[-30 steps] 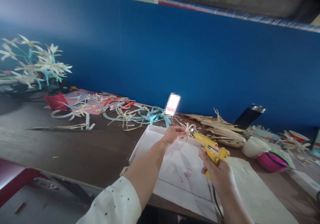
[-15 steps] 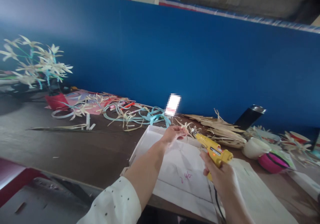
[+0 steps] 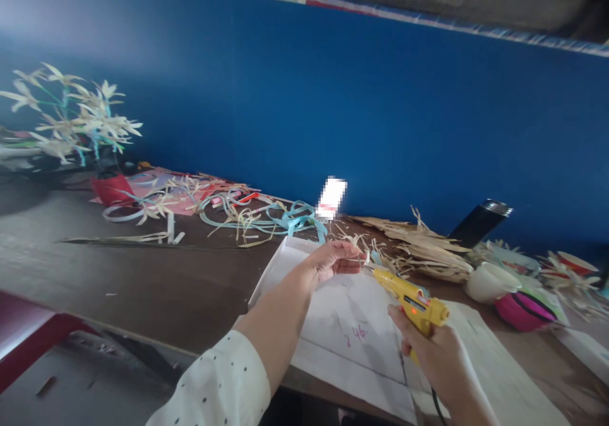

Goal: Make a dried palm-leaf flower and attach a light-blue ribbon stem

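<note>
The right hand (image 3: 431, 347) grips the yellow glue gun (image 3: 412, 299) and the left hand (image 3: 332, 261) apparently pinches a pale strip (image 3: 366, 259), so steady the nozzle (image 3: 373, 271) clear of fingertips (image 3: 360, 266).

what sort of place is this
Probably a craft workspace, perhaps a small workshop: the right hand holds a yellow glue gun, dried husk-like strips lie heaped on the table, and pale, handmade-looking flowers stand in a red pot.
</note>
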Available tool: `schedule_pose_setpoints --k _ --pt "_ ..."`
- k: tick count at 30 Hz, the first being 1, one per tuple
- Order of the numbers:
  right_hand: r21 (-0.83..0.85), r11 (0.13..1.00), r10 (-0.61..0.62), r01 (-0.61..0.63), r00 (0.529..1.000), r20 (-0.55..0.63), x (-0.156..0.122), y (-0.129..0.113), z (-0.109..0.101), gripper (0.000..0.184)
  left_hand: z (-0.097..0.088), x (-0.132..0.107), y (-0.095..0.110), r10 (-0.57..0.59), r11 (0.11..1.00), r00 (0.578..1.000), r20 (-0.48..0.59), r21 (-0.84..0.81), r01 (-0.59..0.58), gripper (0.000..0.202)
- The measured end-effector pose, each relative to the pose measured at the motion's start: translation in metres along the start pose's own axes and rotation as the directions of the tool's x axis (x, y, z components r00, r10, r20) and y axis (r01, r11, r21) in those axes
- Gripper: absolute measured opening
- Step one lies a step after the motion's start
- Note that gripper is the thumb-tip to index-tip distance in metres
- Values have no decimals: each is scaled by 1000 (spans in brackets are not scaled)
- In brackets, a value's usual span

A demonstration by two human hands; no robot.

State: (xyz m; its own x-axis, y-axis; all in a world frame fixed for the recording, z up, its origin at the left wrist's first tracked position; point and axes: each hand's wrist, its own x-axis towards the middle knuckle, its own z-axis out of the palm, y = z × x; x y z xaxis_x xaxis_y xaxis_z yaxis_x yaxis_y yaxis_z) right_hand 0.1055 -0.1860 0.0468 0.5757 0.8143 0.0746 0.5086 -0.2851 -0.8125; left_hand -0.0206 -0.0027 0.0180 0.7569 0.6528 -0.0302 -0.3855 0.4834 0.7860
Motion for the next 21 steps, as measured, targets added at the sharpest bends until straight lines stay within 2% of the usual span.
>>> schedule_pose_setpoints --k 5,9,21 --pt "-59 998 13 -12 1000 23 0 5 -8 44 -2 1 -3 -50 998 997 53 40 48 27" --pt "-31 999 -13 13 1000 16 2 10 -12 44 -4 2 -3 -65 998 994 93 12 64 29" --pt "21 1000 10 -11 998 59 0 14 -9 44 -4 3 -4 -61 998 994 93 -16 62 33"
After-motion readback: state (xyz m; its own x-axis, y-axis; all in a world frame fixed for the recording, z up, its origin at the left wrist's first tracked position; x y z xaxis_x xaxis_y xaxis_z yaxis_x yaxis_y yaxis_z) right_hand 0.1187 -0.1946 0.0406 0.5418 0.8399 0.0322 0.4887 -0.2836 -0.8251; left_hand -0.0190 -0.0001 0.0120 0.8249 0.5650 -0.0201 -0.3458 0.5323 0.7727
